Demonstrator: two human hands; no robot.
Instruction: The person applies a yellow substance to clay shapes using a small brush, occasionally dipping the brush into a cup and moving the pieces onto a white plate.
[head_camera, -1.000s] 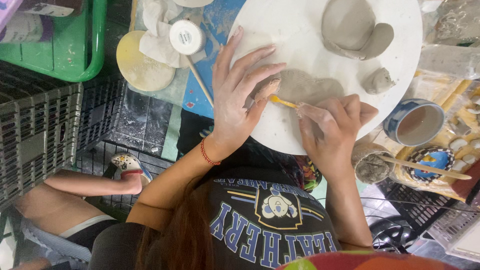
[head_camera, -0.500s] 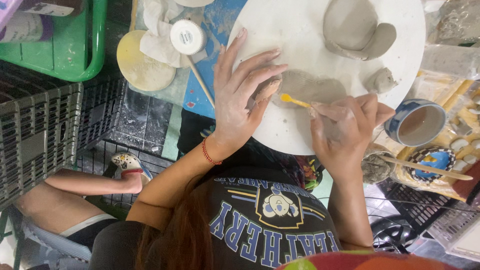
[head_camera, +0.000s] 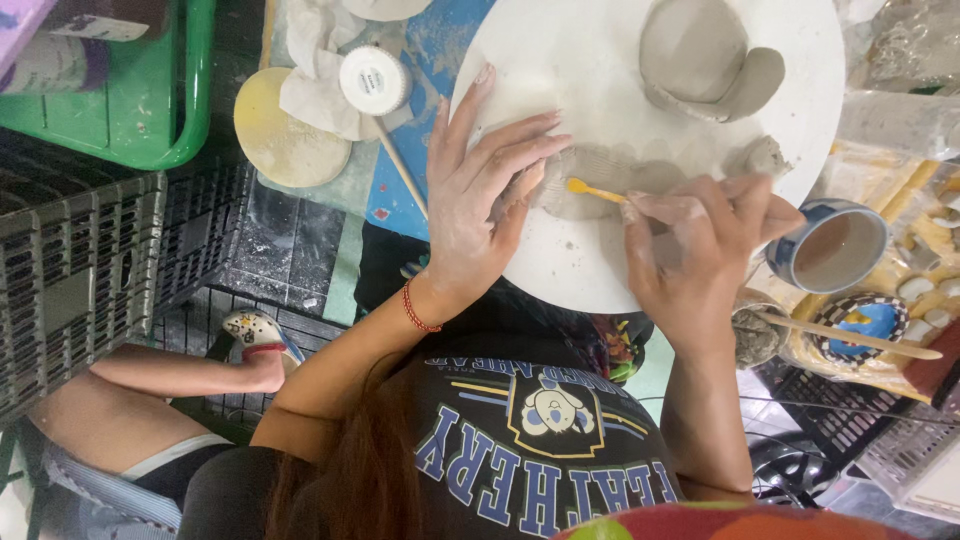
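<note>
My left hand (head_camera: 480, 200), with a red string bracelet at the wrist, lies flat with its fingers spread on the edge of a grey clay slab (head_camera: 640, 172) and holds it down. My right hand (head_camera: 690, 250) pinches a thin yellow modelling tool (head_camera: 592, 188) whose tip touches the slab. The slab lies on a round white board (head_camera: 560, 270). Farther back on the board sit a curved clay form (head_camera: 700, 55) and a small clay lump (head_camera: 762, 155).
A blue-rimmed cup of brown slip (head_camera: 835, 250) stands right of the board, and a patterned bowl (head_camera: 875, 325) has a wooden stick across it. To the left are a white jar (head_camera: 372, 80), a yellow disc (head_camera: 280, 140), a green tray (head_camera: 170, 110) and grey crates (head_camera: 70, 270).
My right hand has shifted a little to the right and the yellow tool's tip has moved along the clay slab. My left hand stays pressed on the slab.
</note>
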